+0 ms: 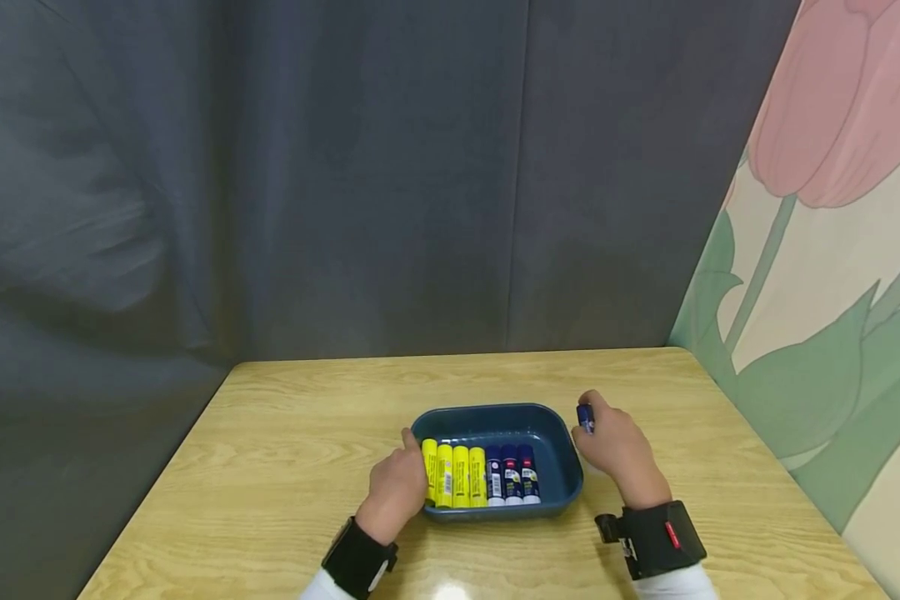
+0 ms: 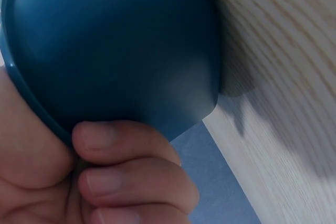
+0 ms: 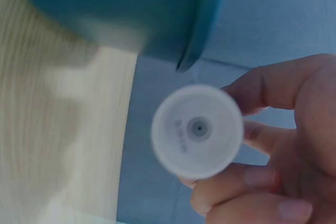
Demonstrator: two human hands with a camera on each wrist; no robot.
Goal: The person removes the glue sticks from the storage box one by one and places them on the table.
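A dark blue plastic tray (image 1: pixel 562 492) sits on the table, holding a row of several yellow glue sticks (image 1: pixel 461 477) and three navy glue sticks (image 1: pixel 511 475) with white bases. At the tray's left end, my left hand (image 1: pixel 399 482) grips the rim; in the left wrist view its curled fingers (image 2: pixel 131 142) lie against the outer wall. Just beyond the tray's right end, my right hand (image 1: pixel 621 444) pinches another navy glue stick (image 1: pixel 585 417). The right wrist view shows this stick's round white base (image 3: pixel 197 132) facing the camera, with its far end hidden.
The light wood table (image 1: pixel 307 433) extends around the tray on all sides. A dark grey curtain (image 1: pixel 375 183) hangs behind its back edge. To the right stands a wall (image 1: pixel 817 317) painted with a pink tulip and green leaves. Both wrists wear black straps (image 1: pixel 663 537).
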